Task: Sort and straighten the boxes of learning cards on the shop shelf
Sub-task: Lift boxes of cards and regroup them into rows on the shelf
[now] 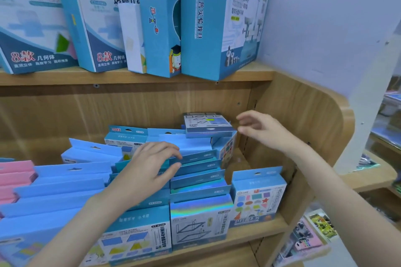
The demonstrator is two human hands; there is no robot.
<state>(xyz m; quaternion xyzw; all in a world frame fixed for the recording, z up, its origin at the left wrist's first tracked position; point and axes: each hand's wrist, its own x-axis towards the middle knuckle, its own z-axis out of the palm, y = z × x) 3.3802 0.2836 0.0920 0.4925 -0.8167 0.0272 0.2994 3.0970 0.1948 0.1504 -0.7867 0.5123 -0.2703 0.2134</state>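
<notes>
A wood-grain laminate shop shelf (pixel 303 102), its side panel rounded at the front corner, fills the view, with a matte white scallop-edged divider board (pixel 325 28) rising at the right. On the upper shelf board (pixel 130 77) stand tall glossy blue-and-white cardboard boxes of teaching aids (pixel 204 24), rectangular and leaning a little. The lower shelf holds the boxes of learning cards (pixel 138 236): flat pale-blue cartons with hang-tab tops, packed in rows front to back, several of them with a shiny holographic band (pixel 201 207) across the top edge. Pink cartons (pixel 15 178) sit at the far left. One carton printed with coloured shapes (pixel 257 199) stands upright at the right end, just beside the rows, and a small grey-blue box (pixel 208 124) lies flat on top of the back cartons. The left hand (pixel 152 165) rests palm down on the middle row, fingers slightly spread and curled over the carton tops, pinching nothing. The right hand (pixel 258 129) hovers loose and empty just right of the small box, fingers half curled, apart from it.
</notes>
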